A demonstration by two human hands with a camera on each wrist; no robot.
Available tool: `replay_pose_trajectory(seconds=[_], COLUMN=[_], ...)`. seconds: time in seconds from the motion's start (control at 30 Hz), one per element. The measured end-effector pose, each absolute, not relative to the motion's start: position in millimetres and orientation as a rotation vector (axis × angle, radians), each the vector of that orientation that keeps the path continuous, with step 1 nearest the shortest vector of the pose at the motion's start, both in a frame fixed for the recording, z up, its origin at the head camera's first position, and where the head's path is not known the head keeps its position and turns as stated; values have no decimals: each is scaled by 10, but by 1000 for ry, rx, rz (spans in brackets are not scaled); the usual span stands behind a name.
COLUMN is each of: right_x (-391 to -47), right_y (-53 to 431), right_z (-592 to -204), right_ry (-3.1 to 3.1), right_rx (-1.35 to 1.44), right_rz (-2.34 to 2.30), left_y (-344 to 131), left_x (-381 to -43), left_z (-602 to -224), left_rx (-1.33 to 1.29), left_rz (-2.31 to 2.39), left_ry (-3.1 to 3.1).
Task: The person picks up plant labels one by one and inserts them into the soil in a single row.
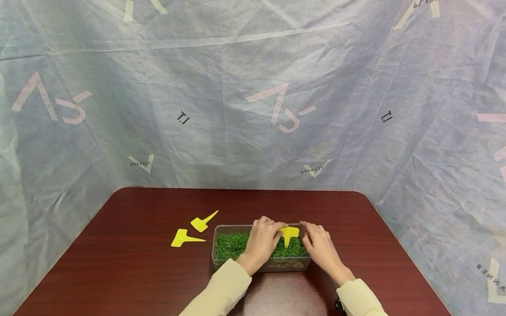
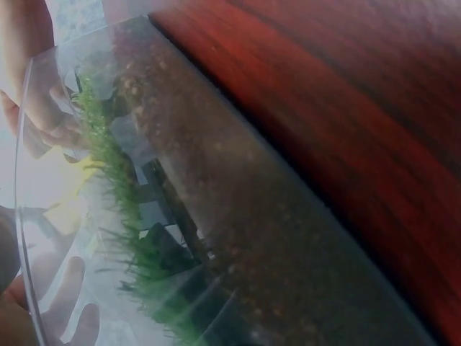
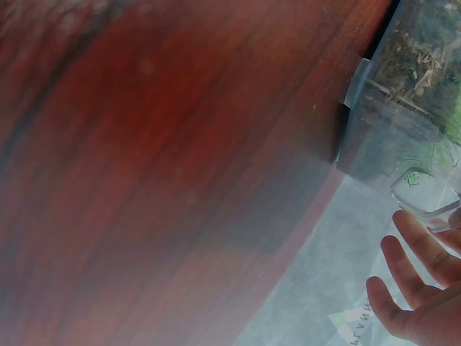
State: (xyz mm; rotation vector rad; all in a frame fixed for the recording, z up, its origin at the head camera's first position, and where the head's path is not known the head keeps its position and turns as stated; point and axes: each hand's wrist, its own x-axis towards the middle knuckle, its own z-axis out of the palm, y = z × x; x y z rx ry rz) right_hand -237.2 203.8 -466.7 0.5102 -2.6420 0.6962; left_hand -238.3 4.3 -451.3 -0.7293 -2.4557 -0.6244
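Observation:
A clear rectangular planter box (image 1: 221,264) holds green grass (image 1: 231,245) over brown soil-like filling. My left hand (image 1: 261,241) reaches over its middle and pinches the edge of a yellow T-shaped plant label (image 1: 291,232). The label stands roughly upright, its stem pointing down at the grass; whether the tip is in the grass cannot be told. At the box's right end is my right hand (image 1: 321,248), fingers loosely extended by the rim. In the right wrist view, spread fingers (image 3: 407,270) are beside the box's corner. Through the clear wall, the left wrist view shows the label (image 2: 68,184) blurred.
Two more yellow plant labels, one farther back (image 1: 201,223) and one nearer (image 1: 182,238), lie flat left of the box. Everything rests on a dark red wooden table (image 1: 130,259). Grey printed cloth (image 1: 221,145) hangs behind and at both sides.

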Motion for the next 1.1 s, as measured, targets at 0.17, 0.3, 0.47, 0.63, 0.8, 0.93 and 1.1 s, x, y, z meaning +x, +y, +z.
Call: replay_pose_trajectory(seconds=[0.17,0.3,0.47,0.63,0.8,0.93,1.1], right_x=[-2373,-2373,-2374,-2373,-2369,-2367,-2369], right_y=[2040,2041,2041,2042,2041,2040,2043], right_z=[-4664,-4666,-4673,-4675,-4668,-4667,-4674], right_ry=[-2639,-2630,-2627,-2623,-2622,-2628,-2622], right_rx=[509,508,509,510,509,507,506], right_rz=[694,690,688,689,692,697,699], left_y=[33,34,37,40,45,50,48], left_x=[-2379,-2383,-2373,-2363,-2360,-2359,-2362], left_z=[-4514,-4523,-4521,-4510,-4496,-4491,-4478], left_rx=[-730,-730,-737,-736,-731,-727,-710], left_rz=[-628,-612,-626,-621,-624,-649,-683], left_ry=[-2449,-2454,-2464,-2472,-2477,-2471,-2423])
